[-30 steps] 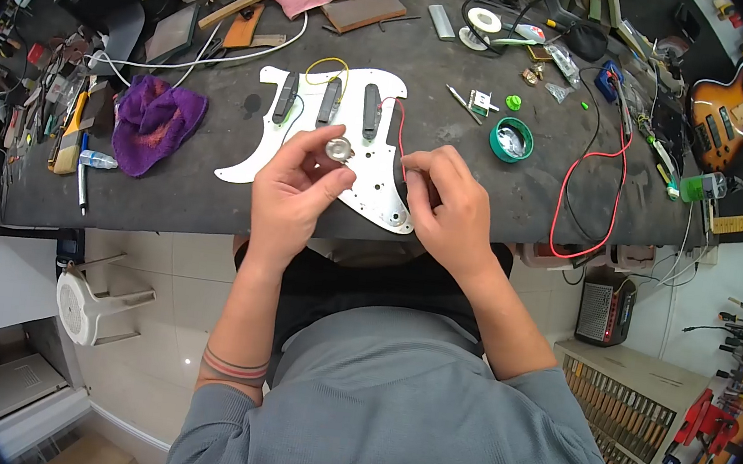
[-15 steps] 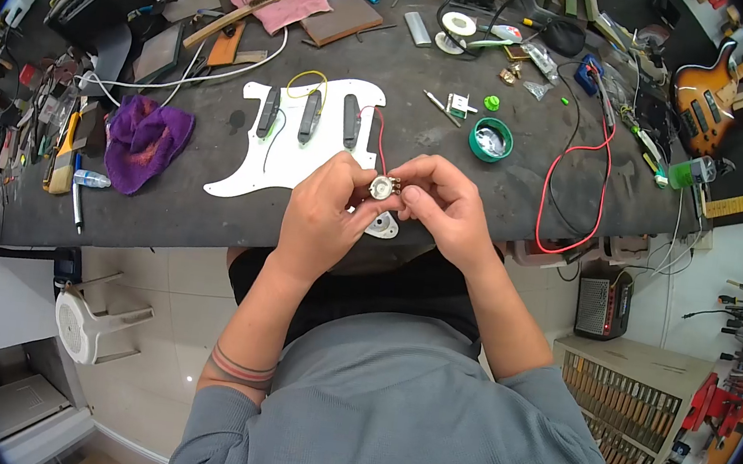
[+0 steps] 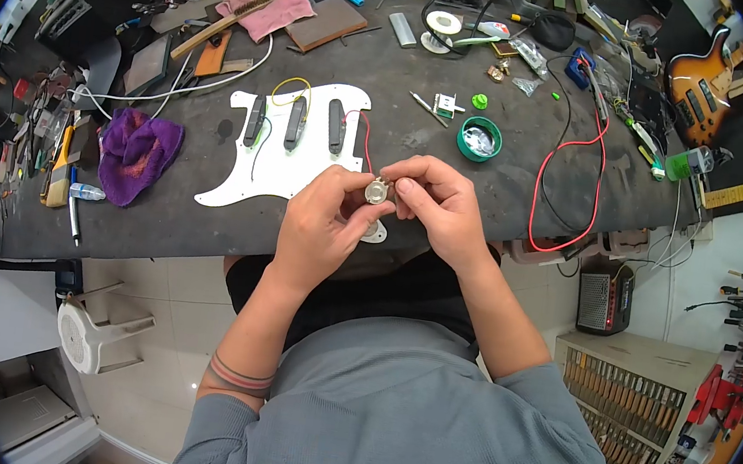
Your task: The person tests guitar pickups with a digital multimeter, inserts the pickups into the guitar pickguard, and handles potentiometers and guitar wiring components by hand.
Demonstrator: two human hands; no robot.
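Observation:
A small round metal potentiometer is pinched between the thumb and fingers of my left hand. Its flat back faces up, and its lugs point toward the far side of the bench. My right hand closes thumb and fingertips at the lug side of the same part; the exact contact is partly hidden. Just beyond my hands lies a white guitar pickguard with three dark pickups. A red wire runs from the right pickup toward my hands, its end hidden. A yellow wire loops over the middle pickup.
Right of the pickguard stand a green tub, a switch and a green knob-like piece. Red test lead hangs over the right bench edge. Purple cloth and a brush lie left. Tools crowd the back.
The potentiometer has been turned in my fingers: its lugs pointed right and now point away from me. My right fingers have shifted with it. The whole view has also shifted slightly.

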